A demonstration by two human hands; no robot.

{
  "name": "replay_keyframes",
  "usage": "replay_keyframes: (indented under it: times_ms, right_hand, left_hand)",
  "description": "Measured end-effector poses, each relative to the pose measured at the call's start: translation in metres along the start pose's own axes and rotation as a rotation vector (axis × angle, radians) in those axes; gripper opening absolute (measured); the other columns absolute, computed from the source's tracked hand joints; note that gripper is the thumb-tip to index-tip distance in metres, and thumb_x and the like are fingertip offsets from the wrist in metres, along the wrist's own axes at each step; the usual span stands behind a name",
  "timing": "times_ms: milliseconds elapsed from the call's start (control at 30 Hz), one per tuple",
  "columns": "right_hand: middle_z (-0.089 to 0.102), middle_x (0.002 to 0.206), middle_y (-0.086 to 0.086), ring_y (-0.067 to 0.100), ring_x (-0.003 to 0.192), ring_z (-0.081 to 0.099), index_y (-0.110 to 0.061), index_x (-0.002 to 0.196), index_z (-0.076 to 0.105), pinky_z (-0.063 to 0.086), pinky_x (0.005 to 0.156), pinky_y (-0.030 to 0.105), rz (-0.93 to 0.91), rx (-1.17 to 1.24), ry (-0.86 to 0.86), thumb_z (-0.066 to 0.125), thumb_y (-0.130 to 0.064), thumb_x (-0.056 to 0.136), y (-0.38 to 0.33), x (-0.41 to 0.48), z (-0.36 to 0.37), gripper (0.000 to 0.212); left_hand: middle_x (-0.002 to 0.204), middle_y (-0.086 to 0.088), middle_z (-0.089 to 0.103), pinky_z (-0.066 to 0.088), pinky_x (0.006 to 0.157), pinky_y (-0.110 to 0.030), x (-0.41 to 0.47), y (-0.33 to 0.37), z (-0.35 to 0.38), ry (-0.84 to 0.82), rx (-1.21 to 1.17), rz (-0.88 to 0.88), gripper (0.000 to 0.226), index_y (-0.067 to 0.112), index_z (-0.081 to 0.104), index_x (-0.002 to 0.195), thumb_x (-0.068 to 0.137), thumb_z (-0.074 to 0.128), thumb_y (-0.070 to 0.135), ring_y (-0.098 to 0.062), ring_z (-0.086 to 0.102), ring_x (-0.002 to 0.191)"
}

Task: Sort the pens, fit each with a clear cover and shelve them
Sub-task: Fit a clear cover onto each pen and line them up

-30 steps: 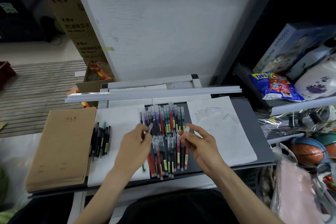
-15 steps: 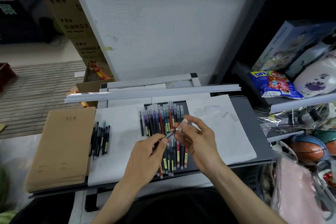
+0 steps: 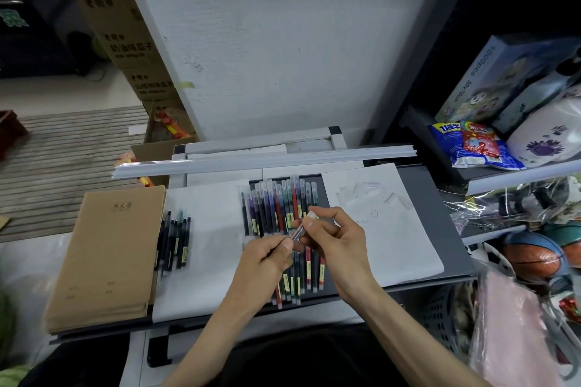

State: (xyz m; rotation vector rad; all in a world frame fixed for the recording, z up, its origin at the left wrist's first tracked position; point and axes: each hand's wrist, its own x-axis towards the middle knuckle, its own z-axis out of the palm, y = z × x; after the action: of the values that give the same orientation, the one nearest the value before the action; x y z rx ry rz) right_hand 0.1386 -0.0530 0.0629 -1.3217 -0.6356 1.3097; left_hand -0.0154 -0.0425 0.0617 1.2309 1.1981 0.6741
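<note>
- While it's held slanted just above the coloured pens [image 3: 276, 207], one pen [image 3: 298, 232] is pinched at its lower end by the left hand [image 3: 267, 258], thumb against curled fingers.
- Its upper end, under a clear cover [image 3: 310, 216], is pinched by the right hand [image 3: 334, 240] between thumb and forefinger; how far the cover is seated can't be told, tbh.
- Coloured pens are laid side by side in two rows on the dark desk [image 3: 440, 217].
- Black pens [image 3: 174, 239] are parked on white paper [image 3: 210, 229], just beside a stack of brown notebooks [image 3: 107, 254].
</note>
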Motion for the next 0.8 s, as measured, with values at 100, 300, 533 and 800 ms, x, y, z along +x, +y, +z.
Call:
replay_keyframes:
  times_ms: [100,300,533,800]
  right_hand:
    - [0.078,0.097,0.018,0.03,0.079,0.072,-0.005,0.114,0.066,0.06,0.083,0.041,-0.009,0.007,-0.007,0.067,-0.005,0.098,-0.001,0.004,-0.001,0.017]
    - [0.077,0.09,0.023,0.035,0.078,0.075,-0.005,0.115,0.069,0.063,0.08,0.041,-0.012,-0.117,-0.105,0.067,-0.007,0.098,-0.006,0.017,-0.021,0.017]
    - [0.067,0.129,-0.007,0.012,0.116,0.062,-0.032,0.135,0.062,0.05,0.105,0.037,-0.043,-0.973,0.0,0.064,-0.036,0.097,0.025,0.046,-0.078,0.038]
    - [0.021,0.168,0.008,0.033,0.151,0.024,-0.025,0.159,0.031,0.034,0.116,0.049,-0.037,-1.668,0.224,0.055,-0.036,0.099,0.021,0.095,-0.148,0.065]
  left_hand:
    - [0.062,-0.002,0.041,0.02,0.036,-0.018,0.005,0.0,-0.001,-0.045,-0.265,-0.173,0.033,0.011,0.077,0.088,0.108,0.052,0.018,-0.01,0.024,0.043]
    - [0.064,-0.005,0.051,0.017,0.038,-0.019,0.015,-0.009,0.005,-0.109,-0.306,-0.239,0.031,0.0,0.074,0.101,0.108,0.053,0.021,-0.012,0.025,0.042]
    - [0.07,-0.005,0.069,0.048,0.06,-0.03,0.038,-0.028,0.011,0.18,0.017,-0.112,0.021,0.026,0.081,0.092,0.102,0.063,0.026,-0.015,0.057,0.06]
    - [0.069,0.015,0.064,0.043,0.054,-0.015,0.094,-0.027,-0.005,0.339,0.301,-0.057,0.021,0.031,0.066,0.091,0.098,0.063,0.011,-0.008,0.058,0.055]
